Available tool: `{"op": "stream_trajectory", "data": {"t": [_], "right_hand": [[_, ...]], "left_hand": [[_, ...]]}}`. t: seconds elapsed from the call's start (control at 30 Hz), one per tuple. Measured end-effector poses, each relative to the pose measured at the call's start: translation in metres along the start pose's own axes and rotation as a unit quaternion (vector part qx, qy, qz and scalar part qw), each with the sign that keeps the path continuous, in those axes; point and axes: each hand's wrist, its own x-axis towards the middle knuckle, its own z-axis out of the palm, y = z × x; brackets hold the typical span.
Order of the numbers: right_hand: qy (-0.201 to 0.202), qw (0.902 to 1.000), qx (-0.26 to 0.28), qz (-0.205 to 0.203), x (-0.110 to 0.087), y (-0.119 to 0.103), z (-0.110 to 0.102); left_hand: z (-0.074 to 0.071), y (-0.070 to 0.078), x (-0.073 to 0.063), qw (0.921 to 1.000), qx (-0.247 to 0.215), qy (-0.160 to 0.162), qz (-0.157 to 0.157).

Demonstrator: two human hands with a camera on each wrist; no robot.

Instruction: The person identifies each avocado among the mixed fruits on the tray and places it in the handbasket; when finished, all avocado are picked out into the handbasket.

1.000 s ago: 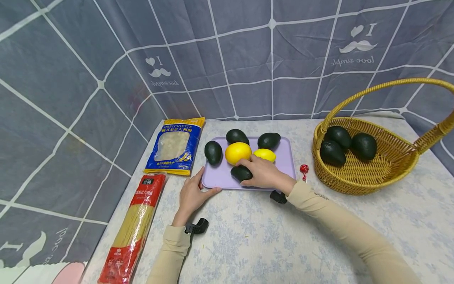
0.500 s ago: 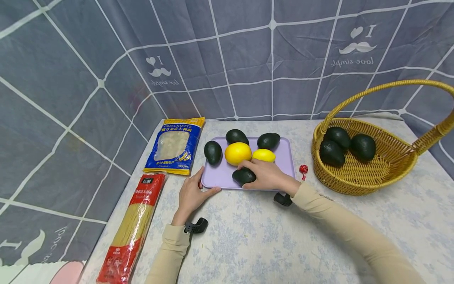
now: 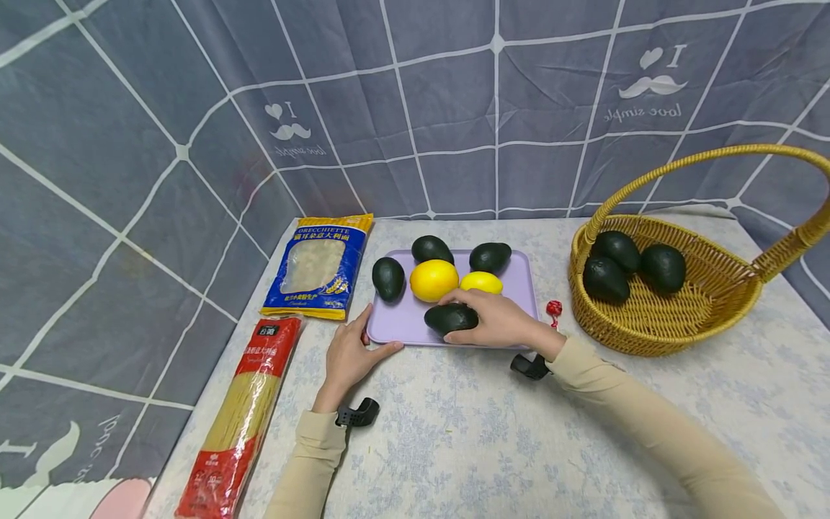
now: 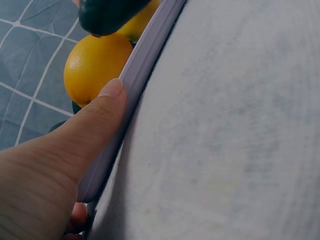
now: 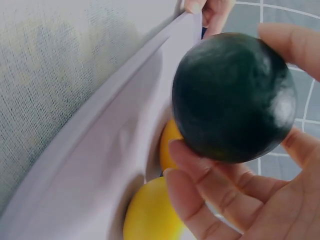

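Note:
In the head view, my right hand (image 3: 496, 317) grips a dark green avocado (image 3: 447, 318) over the front of a lilac tray (image 3: 395, 324). The right wrist view shows this avocado (image 5: 235, 97) end-on, thumb on one side and fingers curled round the other. My left hand (image 3: 349, 357) holds the tray's front left corner; its thumb lies on the rim (image 4: 135, 75) in the left wrist view, the other fingers mostly hidden. Behind the held avocado, a large orange-yellow fruit (image 3: 434, 280) and a lemon (image 3: 482, 282) lie on the tray.
Other avocados lie along the tray's left (image 3: 388, 280) and back (image 3: 432, 249). A wicker basket (image 3: 655, 342) with 3 avocados stands at right, its tall handle arching up. A red knotted charm (image 3: 554, 308) lies between. Orecchiette (image 3: 318, 267) and spaghetti packs (image 3: 243, 414) lie at left.
The right hand has drawn slightly to the right, and the avocado has moved right with it, showing more of its side. The left hand stays at the tray corner.

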Motion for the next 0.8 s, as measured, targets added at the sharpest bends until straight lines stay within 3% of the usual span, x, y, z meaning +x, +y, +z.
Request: {"op": "stream_trajectory", "data": {"t": [0.5, 0.8], "right_hand": [[0.059, 0.9886, 0.128, -0.053, -0.013, -0.008, -0.016], [0.111, 0.9767, 0.168, -0.074, -0.030, -0.031, -0.048]], "left_hand": [[-0.002, 0.002, 0.000, 1.0000, -0.003, 0.000, 0.000], [-0.002, 0.001, 0.000, 1.0000, 0.000, -0.003, -0.003]]}}
